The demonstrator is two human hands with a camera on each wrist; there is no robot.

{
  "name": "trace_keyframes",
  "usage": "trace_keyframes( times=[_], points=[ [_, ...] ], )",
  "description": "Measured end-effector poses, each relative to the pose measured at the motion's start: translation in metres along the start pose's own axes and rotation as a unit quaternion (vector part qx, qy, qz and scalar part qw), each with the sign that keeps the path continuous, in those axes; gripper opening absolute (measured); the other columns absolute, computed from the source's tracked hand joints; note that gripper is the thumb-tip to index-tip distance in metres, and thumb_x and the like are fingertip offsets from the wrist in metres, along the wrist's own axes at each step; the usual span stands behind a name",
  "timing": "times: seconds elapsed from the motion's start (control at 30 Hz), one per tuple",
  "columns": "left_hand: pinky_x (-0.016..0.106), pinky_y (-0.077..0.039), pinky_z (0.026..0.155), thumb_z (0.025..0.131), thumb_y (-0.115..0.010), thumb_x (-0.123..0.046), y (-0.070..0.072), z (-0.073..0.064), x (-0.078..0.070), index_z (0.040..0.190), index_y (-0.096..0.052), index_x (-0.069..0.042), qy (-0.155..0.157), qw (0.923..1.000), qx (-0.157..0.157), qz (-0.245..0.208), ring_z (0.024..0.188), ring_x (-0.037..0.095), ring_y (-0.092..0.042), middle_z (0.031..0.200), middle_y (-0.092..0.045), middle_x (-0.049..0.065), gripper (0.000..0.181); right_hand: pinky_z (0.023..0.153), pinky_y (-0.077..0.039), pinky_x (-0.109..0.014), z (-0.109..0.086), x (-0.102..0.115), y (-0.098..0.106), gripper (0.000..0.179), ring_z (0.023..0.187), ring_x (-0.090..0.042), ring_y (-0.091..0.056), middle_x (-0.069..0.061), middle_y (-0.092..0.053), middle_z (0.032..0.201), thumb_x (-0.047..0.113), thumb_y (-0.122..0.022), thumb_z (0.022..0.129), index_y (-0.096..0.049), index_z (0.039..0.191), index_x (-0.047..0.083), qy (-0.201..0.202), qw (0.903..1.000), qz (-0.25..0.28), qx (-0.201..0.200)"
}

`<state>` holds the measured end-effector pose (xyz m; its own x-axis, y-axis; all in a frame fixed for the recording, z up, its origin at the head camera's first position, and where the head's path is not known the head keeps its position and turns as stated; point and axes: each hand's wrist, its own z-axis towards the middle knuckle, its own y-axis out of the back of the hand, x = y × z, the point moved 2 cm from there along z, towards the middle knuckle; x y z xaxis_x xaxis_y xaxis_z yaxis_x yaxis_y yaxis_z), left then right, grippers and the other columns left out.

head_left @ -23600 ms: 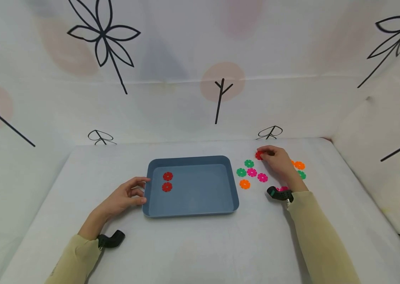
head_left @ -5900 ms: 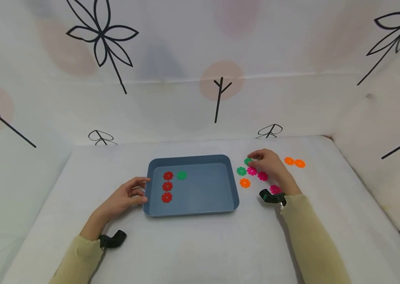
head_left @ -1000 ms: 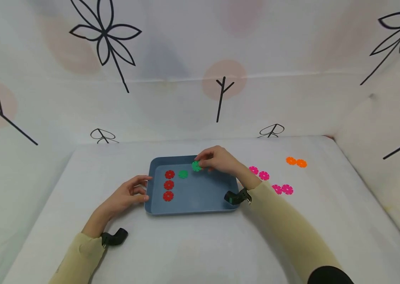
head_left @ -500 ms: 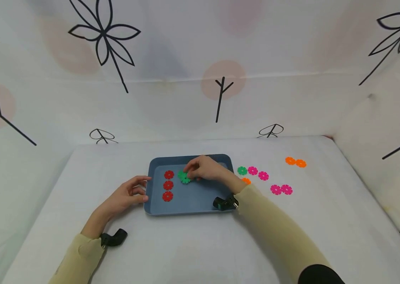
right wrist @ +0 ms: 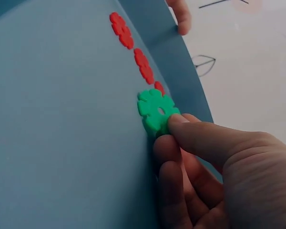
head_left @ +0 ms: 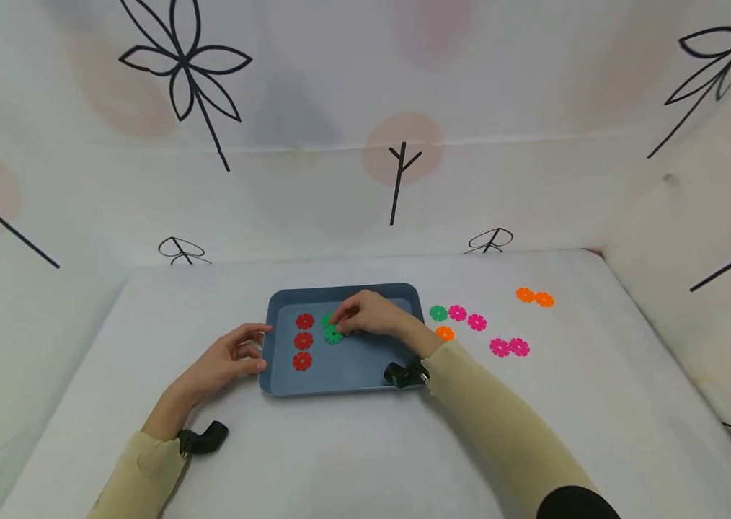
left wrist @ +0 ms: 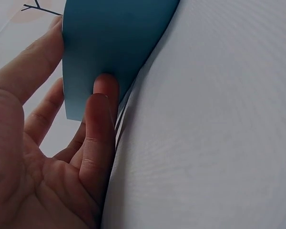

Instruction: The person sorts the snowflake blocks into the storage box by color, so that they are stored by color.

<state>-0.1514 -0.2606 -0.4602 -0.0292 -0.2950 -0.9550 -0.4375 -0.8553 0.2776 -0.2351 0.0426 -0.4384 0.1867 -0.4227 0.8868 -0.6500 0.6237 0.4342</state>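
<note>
My right hand [head_left: 373,315] pinches a green notched plastic disc [right wrist: 154,107] between thumb and fingers, low over the blue-grey tray [head_left: 352,371]. In the head view this held disc overlaps another green disc [head_left: 326,319], partly covered by it and the fingers. Left of them, three red discs [head_left: 303,341] lie in a column on the tray floor. My left hand [head_left: 231,355] rests at the tray's left edge, its fingers touching the outer wall, as the left wrist view [left wrist: 109,43] of the tray also shows.
Right of the tray, on the white cloth, lie a green disc [head_left: 438,313], an orange disc [head_left: 445,334] and several pink discs [head_left: 477,322]. Two orange discs [head_left: 534,297] lie farther right. White patterned cloth walls [head_left: 300,202] stand behind and at the sides.
Red discs in the tray went from two to three, and a green disc was laid beside them. The right hand brought another green disc from the right, then moved it left and nearer.
</note>
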Motion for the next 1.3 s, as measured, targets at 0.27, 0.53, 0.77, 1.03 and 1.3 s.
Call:
trace_keyframes(
  times=[0.27, 0.53, 0.77, 1.03, 1.3],
  points=[
    [0.024, -0.052, 0.08, 0.091, -0.072, -0.006, 0.0014, 0.0004, 0.0019, 0.143, -0.044, 0.0, -0.006, 1.0, 0.003, -0.005, 0.091, 0.017, -0.064, 0.126, -0.045, 0.024, 0.06, 0.069, -0.05, -0.027, 0.0015, -0.0027, -0.0014, 0.016, 0.074, -0.013, -0.063, 0.001, -0.072, 0.085, 0.013, -0.074, 0.09, -0.077, 0.104, 0.007, 0.019, 0.9995, -0.024, -0.003],
    [0.023, -0.052, 0.081, 0.091, -0.072, -0.005, 0.0014, 0.0001, 0.0025, 0.143, -0.044, 0.001, -0.011, 0.9999, 0.002, -0.004, 0.091, 0.016, -0.064, 0.126, -0.045, 0.024, 0.06, 0.069, -0.05, -0.027, 0.0017, -0.0045, -0.0018, 0.014, 0.075, -0.013, -0.063, 0.002, -0.072, 0.085, 0.015, -0.076, 0.089, -0.077, 0.102, 0.009, 0.022, 0.9993, -0.029, -0.004],
    [0.023, -0.052, 0.081, 0.091, -0.071, -0.005, 0.0001, -0.0003, 0.0001, 0.144, -0.043, 0.001, -0.008, 0.9999, 0.003, -0.007, 0.092, 0.016, -0.064, 0.126, -0.045, 0.023, 0.06, 0.072, -0.049, -0.028, 0.0018, -0.0075, -0.0011, 0.014, 0.078, -0.015, -0.063, 0.003, -0.072, 0.087, 0.015, -0.077, 0.088, -0.078, 0.101, 0.011, 0.035, 0.9988, -0.035, 0.005],
    [0.024, -0.053, 0.078, 0.091, -0.071, -0.004, -0.0003, -0.0002, -0.0028, 0.143, -0.043, 0.003, -0.011, 0.9999, 0.007, -0.01, 0.09, 0.015, -0.064, 0.124, -0.045, 0.023, 0.06, 0.064, -0.044, -0.024, 0.0038, -0.0074, -0.0004, 0.011, 0.069, -0.012, -0.057, 0.004, -0.067, 0.079, 0.012, -0.079, 0.086, -0.08, 0.096, 0.011, 0.057, 0.9951, -0.079, 0.015],
    [0.024, -0.053, 0.078, 0.091, -0.071, -0.004, -0.0003, -0.0004, -0.0027, 0.144, -0.042, 0.003, -0.01, 0.9999, 0.006, -0.012, 0.09, 0.014, -0.064, 0.124, -0.045, 0.024, 0.061, 0.062, -0.042, -0.022, 0.0028, -0.0057, -0.0012, 0.011, 0.067, -0.01, -0.055, 0.003, -0.065, 0.078, 0.01, -0.078, 0.086, -0.08, 0.097, 0.01, 0.059, 0.9941, -0.089, 0.019]
  ],
)
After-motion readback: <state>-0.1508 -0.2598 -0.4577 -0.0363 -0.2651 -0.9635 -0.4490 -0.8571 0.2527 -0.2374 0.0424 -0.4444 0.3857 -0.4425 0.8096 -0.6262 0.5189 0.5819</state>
